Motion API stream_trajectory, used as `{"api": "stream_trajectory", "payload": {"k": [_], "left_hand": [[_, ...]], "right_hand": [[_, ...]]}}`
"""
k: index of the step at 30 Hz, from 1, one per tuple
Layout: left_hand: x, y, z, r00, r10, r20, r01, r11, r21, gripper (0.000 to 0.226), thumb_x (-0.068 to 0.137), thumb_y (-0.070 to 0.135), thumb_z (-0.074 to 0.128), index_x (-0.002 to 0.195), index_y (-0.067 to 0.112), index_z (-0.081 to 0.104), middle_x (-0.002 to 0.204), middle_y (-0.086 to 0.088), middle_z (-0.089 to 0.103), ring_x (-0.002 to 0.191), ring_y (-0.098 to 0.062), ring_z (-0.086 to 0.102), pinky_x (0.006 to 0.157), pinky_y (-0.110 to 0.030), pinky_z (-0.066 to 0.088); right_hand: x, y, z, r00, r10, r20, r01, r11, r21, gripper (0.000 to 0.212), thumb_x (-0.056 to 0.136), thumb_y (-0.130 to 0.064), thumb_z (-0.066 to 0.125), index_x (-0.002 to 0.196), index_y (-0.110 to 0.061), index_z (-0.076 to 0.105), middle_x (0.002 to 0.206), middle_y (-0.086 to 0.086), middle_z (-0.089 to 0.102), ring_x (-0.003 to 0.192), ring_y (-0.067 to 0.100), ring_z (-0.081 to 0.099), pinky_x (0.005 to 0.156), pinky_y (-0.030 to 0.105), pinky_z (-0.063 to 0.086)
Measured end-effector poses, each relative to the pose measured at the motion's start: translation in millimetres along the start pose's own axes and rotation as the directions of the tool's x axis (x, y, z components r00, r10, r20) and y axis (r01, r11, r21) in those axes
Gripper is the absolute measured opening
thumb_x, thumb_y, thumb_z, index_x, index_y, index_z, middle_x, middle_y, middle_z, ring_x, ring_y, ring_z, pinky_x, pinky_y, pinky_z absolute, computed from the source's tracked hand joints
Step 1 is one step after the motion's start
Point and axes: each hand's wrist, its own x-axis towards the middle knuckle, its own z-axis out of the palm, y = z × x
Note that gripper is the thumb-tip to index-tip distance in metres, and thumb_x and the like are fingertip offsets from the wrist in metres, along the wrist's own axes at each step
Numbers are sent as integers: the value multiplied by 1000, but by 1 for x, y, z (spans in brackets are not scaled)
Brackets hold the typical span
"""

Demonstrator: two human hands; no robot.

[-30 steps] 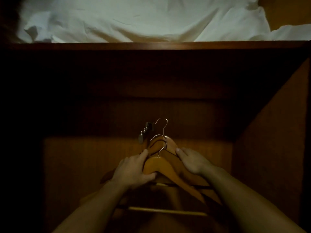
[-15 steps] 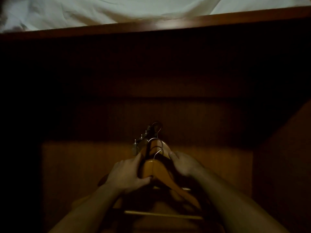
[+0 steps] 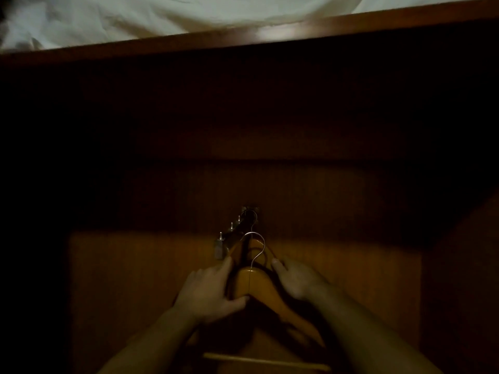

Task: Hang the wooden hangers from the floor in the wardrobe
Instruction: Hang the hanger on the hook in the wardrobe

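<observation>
Inside the dim wardrobe (image 3: 351,279), two wooden hangers (image 3: 252,283) are gripped at the shoulders, left hand (image 3: 209,291) and right hand (image 3: 298,279) both closed on them, two metal hooks (image 3: 256,248) beside a pegged rail (image 3: 229,234).

You're looking into a dim wooden wardrobe interior (image 3: 243,117), mostly in deep shadow. Back panel (image 3: 135,279) only catches warm light low down, orange-brown grain visible there. Side wall (image 3: 464,279) on your right, darker. A wooden shelf edge (image 3: 351,25) runs across the top, with a glare spot right of centre. Crumpled white fabric (image 3: 135,17) lies above it, the brightest thing you've got. Left side is black, can't make out anything.
</observation>
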Motion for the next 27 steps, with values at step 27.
{"api": "stream_trajectory", "payload": {"k": [27], "left_hand": [[36, 14, -21, 955, -234, -183, 173, 939, -297, 47, 70, 75, 59, 103, 43, 55, 87, 24, 47, 74, 8, 43, 65, -17, 35]], "right_hand": [[-25, -27, -33, 971, -232, -60, 212, 949, -234, 56, 92, -59, 52, 133, -25, 36, 105, -4, 58, 90, 15, 60, 80, 38, 56]]}}
